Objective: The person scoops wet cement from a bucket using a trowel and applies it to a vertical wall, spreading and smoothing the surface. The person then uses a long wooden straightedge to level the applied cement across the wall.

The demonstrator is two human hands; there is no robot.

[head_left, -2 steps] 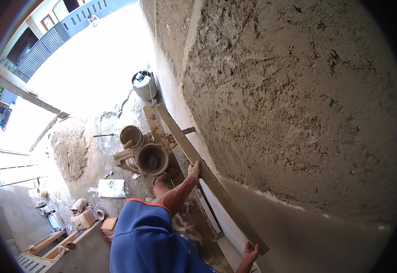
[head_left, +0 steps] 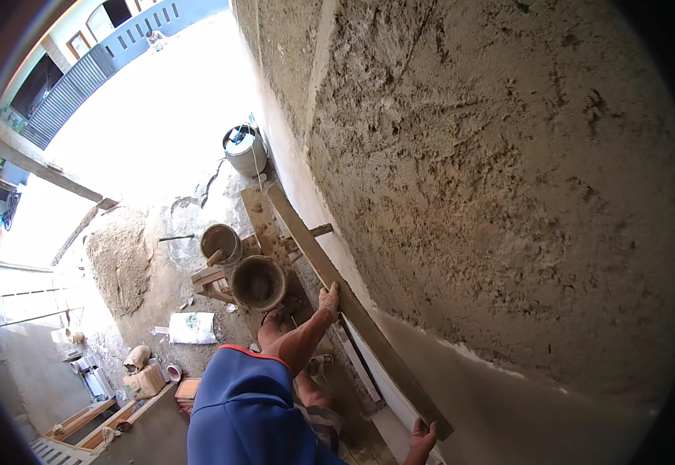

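A long, straight plasterer's straightedge, muddy with mortar, slants along the foot of the wall from far to near right. My left hand is closed on its near-side edge around the middle. Close to the near end, my right hand grips it, thumb and fingers showing at the edge. Rough wet plaster covers the upper wall; the lower band looks smoother. Whether the straightedge touches the wall cannot be made out.
Planks form a low scaffold underfoot, bearing a mortar-caked bucket. Beside it stands another bucket with a handled tool. A drum stands farther along the wall. A sand heap, white sack and jerrycan lie left.
The whole view has shifted slightly. Both hands keep their hold on the straightedge, which sits marginally left of where it was in the picture.
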